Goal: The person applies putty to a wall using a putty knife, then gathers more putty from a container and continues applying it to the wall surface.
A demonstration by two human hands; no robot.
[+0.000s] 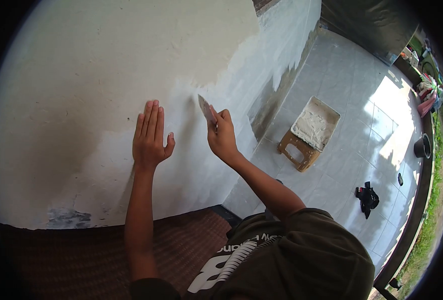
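Observation:
My left hand lies flat against the wall, fingers straight and thumb out to the side. My right hand is wrapped round the handle of a putty knife, its blade pointing up and left, close over the wall. White filler covers the wall's lower and right part, while the upper left is beige. To the right, a white tray of pale filler rests on a small brown plastic stool.
Grey tiles cover the floor. A crumpled black item and a dark bucket are on the right, near the edging by the grass. A brown woven surface runs along the wall's foot. A dark sheet hangs at upper right.

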